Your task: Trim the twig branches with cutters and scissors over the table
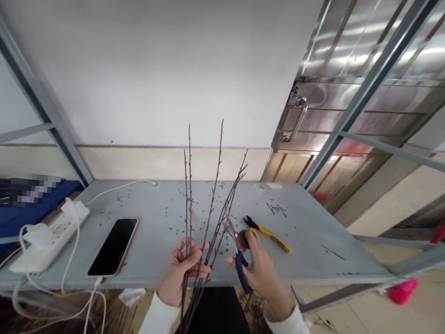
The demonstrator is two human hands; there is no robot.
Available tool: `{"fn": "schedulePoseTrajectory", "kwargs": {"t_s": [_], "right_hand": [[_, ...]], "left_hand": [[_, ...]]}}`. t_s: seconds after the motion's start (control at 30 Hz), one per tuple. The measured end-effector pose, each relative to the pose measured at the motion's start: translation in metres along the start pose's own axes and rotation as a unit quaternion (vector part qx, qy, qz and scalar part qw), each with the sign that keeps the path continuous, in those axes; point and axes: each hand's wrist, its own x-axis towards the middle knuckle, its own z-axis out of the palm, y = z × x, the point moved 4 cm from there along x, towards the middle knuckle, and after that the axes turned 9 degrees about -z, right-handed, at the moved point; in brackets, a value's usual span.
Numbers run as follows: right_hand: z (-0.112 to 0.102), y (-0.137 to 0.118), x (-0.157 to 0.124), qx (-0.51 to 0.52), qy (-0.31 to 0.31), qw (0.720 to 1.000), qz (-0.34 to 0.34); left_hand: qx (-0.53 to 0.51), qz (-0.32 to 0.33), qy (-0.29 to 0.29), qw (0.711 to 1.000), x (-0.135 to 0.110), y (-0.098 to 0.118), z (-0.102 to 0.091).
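Note:
My left hand [181, 270] is closed around a bunch of thin dark bare twigs [214, 197] that stand upright in front of me, their tips rising past the table's far edge. My right hand [261, 273] grips blue-handled scissors [240, 247], whose open blades point left toward the twigs, close to one stem. Both sleeves are white. The lower twig ends run down out of view below the table.
Yellow-handled cutting pliers [269, 233] lie on the grey metal table [310, 233] just behind my right hand. A phone [114, 246] and a white power strip [52, 242] with cables lie at left. Small dark bits are scattered over the top. A steel door [330, 109] stands behind.

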Motion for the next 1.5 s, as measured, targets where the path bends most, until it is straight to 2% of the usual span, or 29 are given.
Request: {"fn": "schedulePoseTrajectory", "kwargs": {"t_s": [0.17, 0.3, 0.57, 0.8, 1.13, 1.5], "right_hand": [[-0.016, -0.002, 0.018, -0.126, -0.052, 0.988, -0.079], [-0.026, -0.004, 0.028, -0.195, -0.068, 0.970, -0.128], [-0.035, -0.003, 0.035, -0.238, -0.087, 0.951, -0.175], [-0.039, -0.002, 0.045, -0.235, -0.082, 0.952, -0.179], [-0.042, 0.001, 0.062, -0.257, -0.029, 0.951, -0.168], [-0.040, 0.000, 0.058, -0.265, -0.011, 0.946, -0.185]], "left_hand": [[0.003, -0.001, -0.002, 1.000, -0.006, 0.002, 0.003], [0.016, 0.008, -0.018, 1.000, -0.008, 0.004, 0.005], [0.024, 0.032, -0.047, 0.998, -0.007, 0.008, 0.009], [0.041, 0.039, -0.052, 0.997, -0.002, 0.019, 0.016], [0.072, 0.083, -0.083, 0.990, 0.010, 0.044, 0.027], [0.084, 0.077, -0.074, 0.991, 0.012, 0.040, 0.019]]}}
